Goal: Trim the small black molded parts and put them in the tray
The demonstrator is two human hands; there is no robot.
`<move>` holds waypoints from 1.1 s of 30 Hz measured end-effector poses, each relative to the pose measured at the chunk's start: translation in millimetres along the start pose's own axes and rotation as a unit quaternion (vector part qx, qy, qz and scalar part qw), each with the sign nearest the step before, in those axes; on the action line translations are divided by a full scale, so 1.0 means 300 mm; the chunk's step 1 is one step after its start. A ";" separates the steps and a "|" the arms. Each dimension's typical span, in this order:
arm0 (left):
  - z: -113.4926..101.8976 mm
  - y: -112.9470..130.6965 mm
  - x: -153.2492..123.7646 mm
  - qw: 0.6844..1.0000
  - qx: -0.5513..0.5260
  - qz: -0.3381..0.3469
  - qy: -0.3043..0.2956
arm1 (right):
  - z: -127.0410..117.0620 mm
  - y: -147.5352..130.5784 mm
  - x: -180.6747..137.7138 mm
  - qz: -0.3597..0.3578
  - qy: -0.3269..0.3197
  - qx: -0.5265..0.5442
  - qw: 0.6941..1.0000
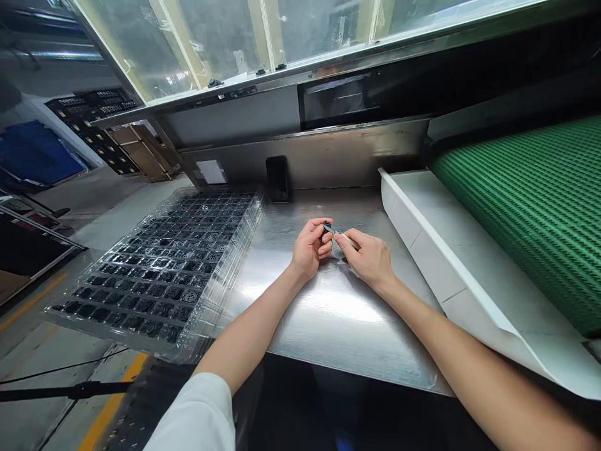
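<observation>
1. The left hand [310, 245] pinches a small dark part [327, 227] between thumb and fingertips, fingers curled tight around it, above the middle of the polished steel surface [328, 313].
2. The right hand [369, 255] grips a thin pale tool [345, 238] — its tip meets the small dark part, so the two hands almost touch there.
3. The part sits between both hands, at the top of the left hand's fingers and just left of the right hand's thumb.
4. A stack of clear plastic trays [164, 269] filled with rows of small black components covers the surface's left edge, well apart from the hands.
5. A white slanted chute [436, 250] runs along the right edge — beyond it lies a green ribbed conveyor belt [530, 207].
6. A small black box [277, 178] stands at the back edge.
</observation>
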State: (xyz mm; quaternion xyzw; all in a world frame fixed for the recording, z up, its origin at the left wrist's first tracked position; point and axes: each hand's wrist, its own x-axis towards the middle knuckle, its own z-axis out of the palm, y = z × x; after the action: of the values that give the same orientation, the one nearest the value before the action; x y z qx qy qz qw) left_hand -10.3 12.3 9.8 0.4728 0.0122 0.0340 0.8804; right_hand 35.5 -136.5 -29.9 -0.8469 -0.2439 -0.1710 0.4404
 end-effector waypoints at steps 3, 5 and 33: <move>-0.002 -0.002 0.002 1.000 0.001 0.002 0.001 | -0.001 -0.004 0.000 -0.004 -0.005 0.003 1.000; -0.005 -0.004 0.003 1.000 -0.002 0.006 -0.004 | -0.002 -0.006 0.000 -0.002 -0.008 0.005 1.000; -0.013 0.000 0.012 1.000 0.001 0.005 -0.004 | 0.009 -0.008 -0.004 -0.001 -0.006 0.038 0.999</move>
State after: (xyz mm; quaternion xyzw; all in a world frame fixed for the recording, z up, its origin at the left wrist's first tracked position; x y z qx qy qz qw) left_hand -6.8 15.7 7.7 0.4740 0.0064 0.0361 0.8798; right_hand 33.4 -133.2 -30.5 -0.8306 -0.2532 -0.1572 0.4705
